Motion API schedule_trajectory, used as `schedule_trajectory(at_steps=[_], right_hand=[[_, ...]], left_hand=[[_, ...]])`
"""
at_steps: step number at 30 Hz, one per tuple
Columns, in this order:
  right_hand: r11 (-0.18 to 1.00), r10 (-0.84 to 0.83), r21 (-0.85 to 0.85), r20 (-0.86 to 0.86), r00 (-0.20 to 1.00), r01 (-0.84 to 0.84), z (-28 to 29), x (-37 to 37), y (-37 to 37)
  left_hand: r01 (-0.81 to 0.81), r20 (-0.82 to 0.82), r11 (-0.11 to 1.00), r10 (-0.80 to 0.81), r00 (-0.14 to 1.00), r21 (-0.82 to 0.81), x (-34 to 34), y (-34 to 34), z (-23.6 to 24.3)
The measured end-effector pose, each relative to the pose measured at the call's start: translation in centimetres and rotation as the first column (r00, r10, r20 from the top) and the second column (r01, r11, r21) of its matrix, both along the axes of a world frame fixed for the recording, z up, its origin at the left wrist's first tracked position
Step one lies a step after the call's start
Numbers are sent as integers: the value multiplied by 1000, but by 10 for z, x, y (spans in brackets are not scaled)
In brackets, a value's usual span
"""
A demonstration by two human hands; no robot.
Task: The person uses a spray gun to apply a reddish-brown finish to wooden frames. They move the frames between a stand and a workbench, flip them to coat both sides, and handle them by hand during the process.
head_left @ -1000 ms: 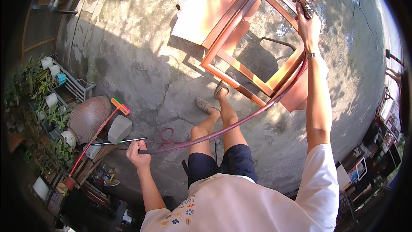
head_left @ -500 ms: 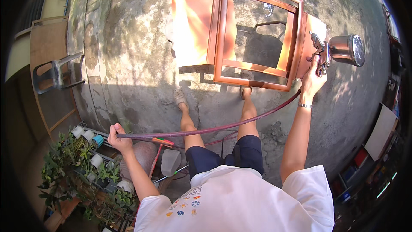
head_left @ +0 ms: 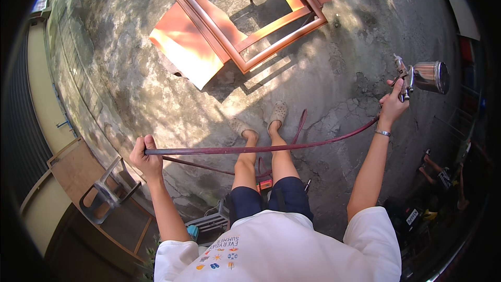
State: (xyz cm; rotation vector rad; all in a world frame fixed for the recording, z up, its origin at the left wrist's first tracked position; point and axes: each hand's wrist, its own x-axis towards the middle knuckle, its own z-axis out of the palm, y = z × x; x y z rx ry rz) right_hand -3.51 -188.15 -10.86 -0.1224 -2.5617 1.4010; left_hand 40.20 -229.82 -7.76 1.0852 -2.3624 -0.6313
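My right hand (head_left: 394, 106) is closed around the handle of a spray gun (head_left: 403, 79) with a shiny metal cup (head_left: 432, 77) on its side. A dark red air hose (head_left: 282, 148) runs from the gun across my legs to my left hand (head_left: 147, 159), which is closed around it. Ahead of me, a reddish-brown wooden frame (head_left: 282, 30) is propped over orange-brown panels (head_left: 190, 47). The gun is apart from the frame, to its right and nearer to me. What holds the frame up is mostly hidden.
More hose (head_left: 299, 128) loops on the concrete floor (head_left: 344, 141) beside my feet. At the left a dark plastic chair (head_left: 107, 194) stands by a brown wooden panel (head_left: 81, 177). Another person (head_left: 437, 172) is partly visible in the shade at the lower right.
My view has turned, and the frame and panels now lie farther off, toward the upper left. The spray gun is away from the frame's right side. Both hands keep their hold.
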Motion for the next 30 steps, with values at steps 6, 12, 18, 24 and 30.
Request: schedule_trajectory(at_steps=[6, 12, 18, 24, 30], right_hand=[[999, 9, 41, -51, 999, -7, -53, -40, 53], [996, 59, -74, 130, 990, -50, -119, -21, 48], [936, 319, -240, 256, 913, -259, -161, 89, 21], [849, 526, -241, 294, 798, -471, -138, 210, -15], [726, 679, -374, 251, 690, -578, -99, 292, -53]], left_hand=[[144, 149, 979, -166, 975, 148, -8, 77, -40], [108, 213, 988, -130, 968, 113, 2, 93, -47], [37, 201, 992, -61, 978, 118, 53, 82, -38], [-56, 147, 993, 41, 988, 100, 96, 66, -18], [-159, 123, 987, 161, 979, -25, 145, 36, 14]])
